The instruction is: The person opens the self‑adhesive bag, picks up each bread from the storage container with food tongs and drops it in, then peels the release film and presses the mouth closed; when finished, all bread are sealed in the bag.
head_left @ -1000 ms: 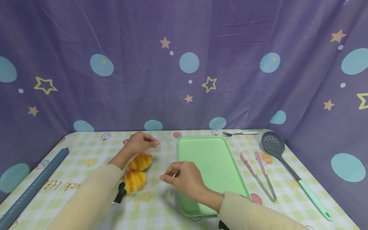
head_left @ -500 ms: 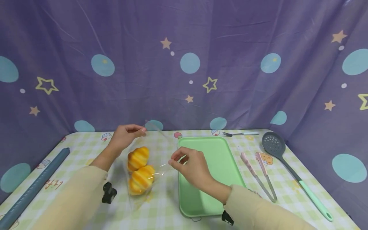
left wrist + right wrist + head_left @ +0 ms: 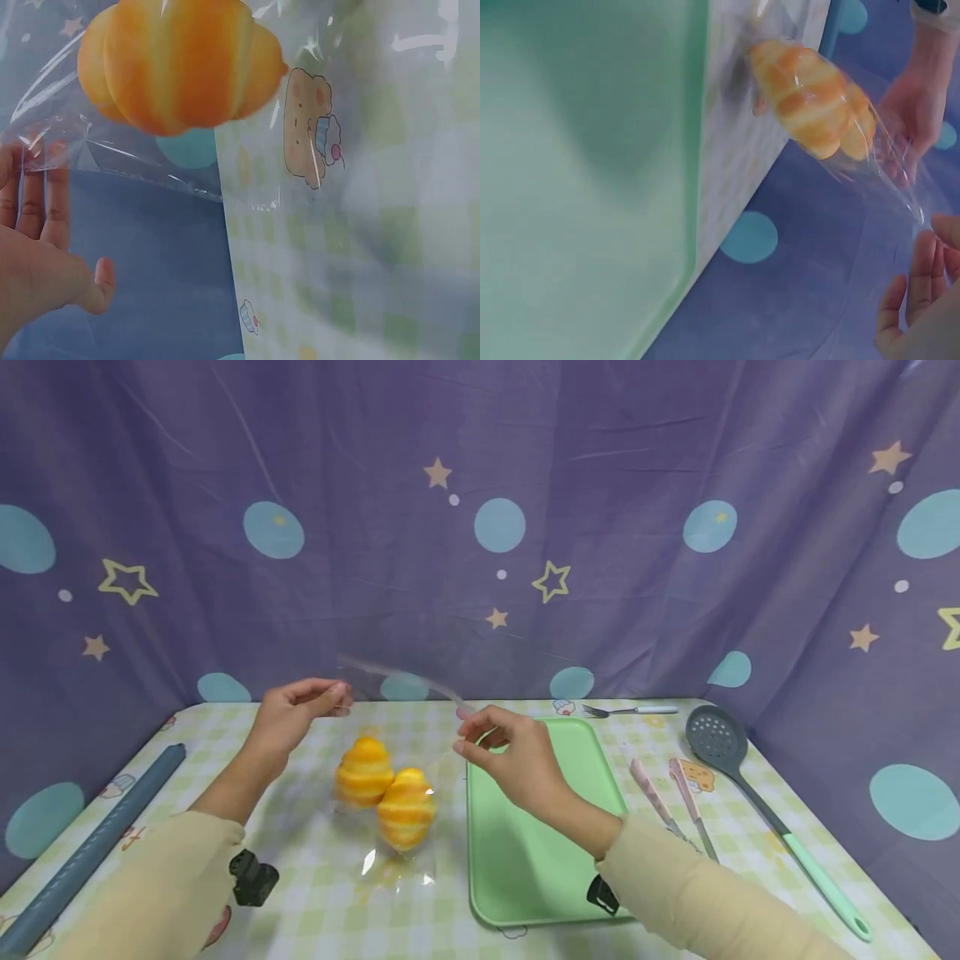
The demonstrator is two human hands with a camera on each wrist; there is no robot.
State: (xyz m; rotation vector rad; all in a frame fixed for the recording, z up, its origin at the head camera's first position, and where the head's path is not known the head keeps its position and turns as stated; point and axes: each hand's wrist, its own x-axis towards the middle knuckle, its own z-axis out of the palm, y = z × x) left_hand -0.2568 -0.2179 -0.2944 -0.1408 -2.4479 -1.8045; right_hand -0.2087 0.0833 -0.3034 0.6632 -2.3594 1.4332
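A clear plastic bag (image 3: 411, 875) hangs between my two hands, its upper edge bowed open above the table. Two golden striped bread rolls, an upper-left roll (image 3: 364, 774) and a lower-right roll (image 3: 407, 810), lie inside it against each other. With thumb and fingers my left hand (image 3: 294, 714) pinches the left side of the bag's mouth. Opposite, my right hand (image 3: 517, 760) pinches its right side, over the tray's left edge. In the left wrist view one roll (image 3: 180, 64) shows close up through the film, with my fingers (image 3: 31, 202) partly behind the plastic.
A light green tray (image 3: 540, 877) lies right of the bag. Farther right are pink-handled tongs (image 3: 651, 789), a fork (image 3: 630, 710) and a slotted skimmer (image 3: 787, 827) with a mint handle. A long blue-grey rod (image 3: 97, 835) lies along the left edge. A purple curtain (image 3: 480, 610) stands behind.
My hands have spread apart and risen, the left going left and the right going up and slightly right. The bag's mouth has widened, and the rolls have shifted to the right.
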